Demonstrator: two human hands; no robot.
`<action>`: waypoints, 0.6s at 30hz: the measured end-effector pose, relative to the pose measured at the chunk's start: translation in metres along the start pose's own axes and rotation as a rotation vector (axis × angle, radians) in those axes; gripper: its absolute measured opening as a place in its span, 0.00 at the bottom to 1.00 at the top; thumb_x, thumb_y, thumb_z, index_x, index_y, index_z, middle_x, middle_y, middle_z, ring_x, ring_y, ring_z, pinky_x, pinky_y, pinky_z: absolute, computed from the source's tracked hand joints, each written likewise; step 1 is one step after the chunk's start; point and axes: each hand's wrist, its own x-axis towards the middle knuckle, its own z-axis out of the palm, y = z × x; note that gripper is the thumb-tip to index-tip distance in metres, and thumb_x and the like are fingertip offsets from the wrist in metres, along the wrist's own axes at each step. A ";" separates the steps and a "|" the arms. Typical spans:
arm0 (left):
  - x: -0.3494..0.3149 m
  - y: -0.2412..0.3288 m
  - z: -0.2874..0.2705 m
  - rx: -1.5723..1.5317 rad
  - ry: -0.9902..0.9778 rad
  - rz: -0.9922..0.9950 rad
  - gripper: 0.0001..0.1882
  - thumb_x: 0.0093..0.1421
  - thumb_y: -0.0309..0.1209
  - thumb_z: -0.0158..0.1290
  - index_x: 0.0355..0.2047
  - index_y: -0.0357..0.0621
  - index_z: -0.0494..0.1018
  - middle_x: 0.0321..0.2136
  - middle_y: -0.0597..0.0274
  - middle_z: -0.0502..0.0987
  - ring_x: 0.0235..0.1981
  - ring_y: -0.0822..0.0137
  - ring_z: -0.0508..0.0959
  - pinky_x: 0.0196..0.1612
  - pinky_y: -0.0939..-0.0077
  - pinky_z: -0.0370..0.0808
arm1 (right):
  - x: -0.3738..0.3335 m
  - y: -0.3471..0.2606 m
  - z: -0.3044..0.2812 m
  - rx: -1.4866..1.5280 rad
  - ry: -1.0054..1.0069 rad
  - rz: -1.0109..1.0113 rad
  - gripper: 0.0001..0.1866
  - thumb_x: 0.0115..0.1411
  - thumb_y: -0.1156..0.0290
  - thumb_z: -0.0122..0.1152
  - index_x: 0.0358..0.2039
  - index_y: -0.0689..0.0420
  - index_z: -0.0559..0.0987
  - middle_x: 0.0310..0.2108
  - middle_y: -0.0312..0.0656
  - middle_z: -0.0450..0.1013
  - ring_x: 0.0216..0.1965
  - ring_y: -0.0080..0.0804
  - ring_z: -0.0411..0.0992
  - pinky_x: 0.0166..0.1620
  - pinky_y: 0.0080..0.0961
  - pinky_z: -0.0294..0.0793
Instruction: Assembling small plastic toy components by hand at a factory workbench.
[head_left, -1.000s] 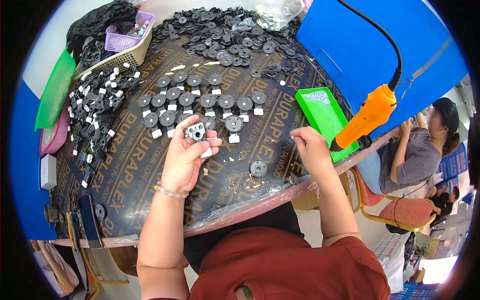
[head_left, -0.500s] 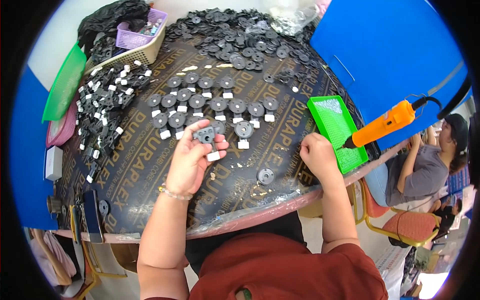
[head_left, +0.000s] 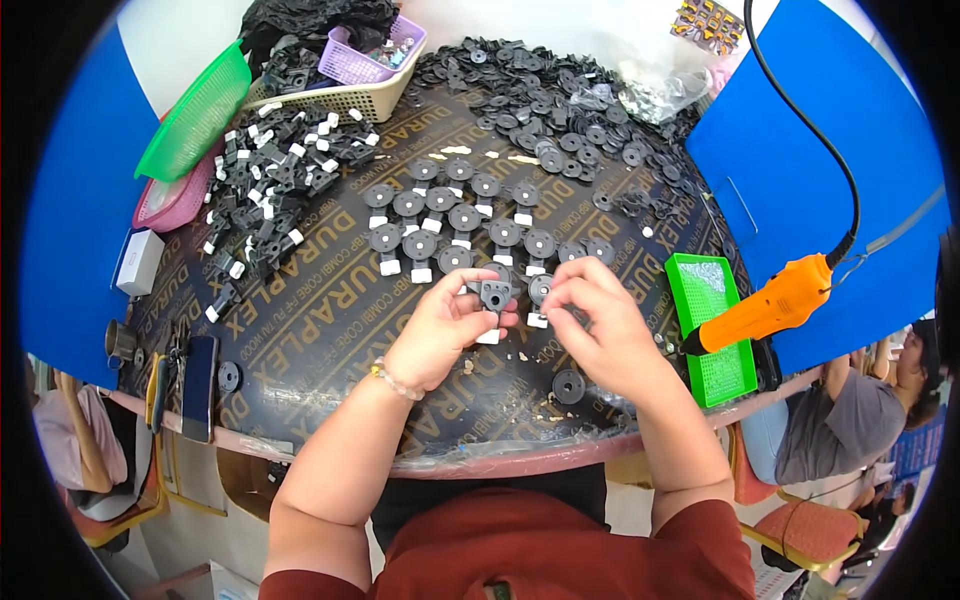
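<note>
Between the thumb and fingers of my left hand (head_left: 436,335) is a black plastic part with a white end (head_left: 493,294), its central hole facing up. My right hand (head_left: 603,325) is close beside it on the right, thumb and fingertips pinched together. Whatever lies in that pinch is too small to make out. Beyond both hands stand rows of black disc assemblies with white ends (head_left: 440,199). A loose black disc (head_left: 569,386) lies on the table just below my right hand.
An orange electric screwdriver (head_left: 770,303) hangs over a green tray (head_left: 745,385) of small screws at right. Piles of black discs (head_left: 590,135) and white-ended parts (head_left: 265,190) lie farther back. Baskets (head_left: 385,100) stand far left; a phone (head_left: 201,388) lies near left.
My right hand has left the green tray's edge and come left, next to the part in my left hand. My left hand keeps its hold. The whole view has shifted.
</note>
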 end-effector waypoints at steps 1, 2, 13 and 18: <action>-0.001 -0.002 -0.002 -0.020 -0.022 0.010 0.24 0.63 0.18 0.51 0.59 0.39 0.62 0.46 0.51 0.78 0.46 0.61 0.81 0.49 0.70 0.79 | 0.008 -0.002 0.007 -0.048 -0.006 -0.014 0.03 0.57 0.77 0.60 0.32 0.60 0.76 0.40 0.45 0.69 0.44 0.46 0.70 0.48 0.36 0.70; -0.001 -0.003 -0.003 -0.009 -0.027 0.009 0.24 0.63 0.18 0.51 0.59 0.39 0.62 0.46 0.51 0.78 0.46 0.62 0.81 0.49 0.70 0.79 | 0.014 -0.004 0.015 -0.096 -0.012 -0.028 0.02 0.57 0.78 0.59 0.32 0.61 0.75 0.39 0.46 0.69 0.44 0.46 0.70 0.48 0.37 0.70; -0.001 0.000 0.000 0.012 -0.092 -0.081 0.22 0.63 0.18 0.49 0.58 0.35 0.62 0.41 0.53 0.79 0.43 0.65 0.82 0.45 0.75 0.79 | 0.014 0.012 0.035 -0.033 0.068 -0.064 0.04 0.57 0.80 0.60 0.34 0.61 0.77 0.41 0.45 0.71 0.43 0.45 0.72 0.46 0.35 0.72; -0.004 0.008 -0.006 -0.096 -0.018 -0.082 0.20 0.65 0.25 0.50 0.57 0.36 0.66 0.44 0.44 0.78 0.42 0.58 0.82 0.46 0.68 0.80 | 0.000 0.004 -0.005 -0.305 -0.267 0.157 0.10 0.52 0.72 0.68 0.33 0.59 0.76 0.34 0.47 0.74 0.36 0.50 0.76 0.40 0.41 0.75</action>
